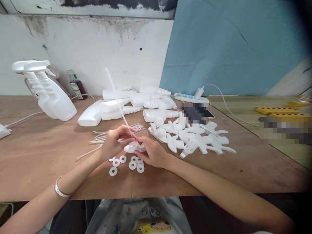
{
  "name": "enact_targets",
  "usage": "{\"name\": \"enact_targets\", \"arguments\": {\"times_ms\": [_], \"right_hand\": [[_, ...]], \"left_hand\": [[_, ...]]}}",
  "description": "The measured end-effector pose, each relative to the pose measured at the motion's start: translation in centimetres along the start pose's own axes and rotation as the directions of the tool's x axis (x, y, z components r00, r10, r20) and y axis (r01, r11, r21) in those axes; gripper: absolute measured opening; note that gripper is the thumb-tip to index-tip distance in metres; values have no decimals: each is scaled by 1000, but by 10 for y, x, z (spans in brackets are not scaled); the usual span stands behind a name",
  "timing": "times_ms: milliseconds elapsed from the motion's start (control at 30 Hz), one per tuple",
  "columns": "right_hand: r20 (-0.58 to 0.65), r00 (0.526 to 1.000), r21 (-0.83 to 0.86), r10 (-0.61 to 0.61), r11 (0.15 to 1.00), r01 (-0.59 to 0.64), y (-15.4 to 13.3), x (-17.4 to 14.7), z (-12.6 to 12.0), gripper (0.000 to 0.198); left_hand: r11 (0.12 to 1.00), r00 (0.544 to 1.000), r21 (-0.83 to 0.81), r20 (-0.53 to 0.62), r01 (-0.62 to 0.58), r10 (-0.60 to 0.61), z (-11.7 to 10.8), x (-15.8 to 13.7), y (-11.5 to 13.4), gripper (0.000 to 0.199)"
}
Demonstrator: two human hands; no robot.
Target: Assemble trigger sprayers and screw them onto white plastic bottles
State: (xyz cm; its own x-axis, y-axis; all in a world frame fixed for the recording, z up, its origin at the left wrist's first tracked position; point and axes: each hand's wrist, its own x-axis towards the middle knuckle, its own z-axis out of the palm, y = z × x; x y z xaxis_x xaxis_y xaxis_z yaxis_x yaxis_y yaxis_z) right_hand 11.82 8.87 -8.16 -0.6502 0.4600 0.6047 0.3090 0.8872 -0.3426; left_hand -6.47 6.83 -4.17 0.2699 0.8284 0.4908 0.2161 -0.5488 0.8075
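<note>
While a pair of white spray bottles (55,97) stands at the left of the surface (97,182), a dark bottle (77,87) leans just beside them and white empties (113,110) lie on their sides to the right, the work sits in the middle. Loose thin straws (98,140) lie behind the left hand (117,141), whose thumb and fingertips are pinched together on the lower end of a long straw (114,89) that slants up and to the left. Below that pinch is a small white part (130,149), with flat rings (110,172) scattered nearer the person. The right hand (154,152) is half curled, thumb and fingers drawn in on the white part. The step in hand looks to be joining straw to part; the next move would call for a firm hold on the part and a straight push without bending the straw. To the right are a heap of spray tops (184,136), a power strip (188,98) and yellow objects (278,110).

The left fingers cover the straw's lower tip, so whether it is seated cannot be told. The right fingers hide much of the part, leaving its shape unclear. Farther right, blocky blurring masks a phone (209,112) and something by the yellow objects, and the right edge falls into darkness.
</note>
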Motion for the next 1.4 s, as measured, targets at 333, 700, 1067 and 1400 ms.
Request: {"name": "enact_targets", "arguments": {"times_ms": [333,700,1067,1400], "right_hand": [[24,998,13,55,998,-55,-1,0,0,33],[32,998,23,46,999,-47,-1,1,0,33],[42,997,23,57,998,-58,-1,0,1,33],[55,997,34,59,998,-61,0,1,2,33]], "left_hand": [[1000,1000,22,-1,10,-10,-1,1,2,15],[942,998,331,-4,-56,61,1,0,5,13],[939,998,340,-4,-51,55,2,1,2,19],[933,999,357,0,-49,53,4,2,-3,21]]}}
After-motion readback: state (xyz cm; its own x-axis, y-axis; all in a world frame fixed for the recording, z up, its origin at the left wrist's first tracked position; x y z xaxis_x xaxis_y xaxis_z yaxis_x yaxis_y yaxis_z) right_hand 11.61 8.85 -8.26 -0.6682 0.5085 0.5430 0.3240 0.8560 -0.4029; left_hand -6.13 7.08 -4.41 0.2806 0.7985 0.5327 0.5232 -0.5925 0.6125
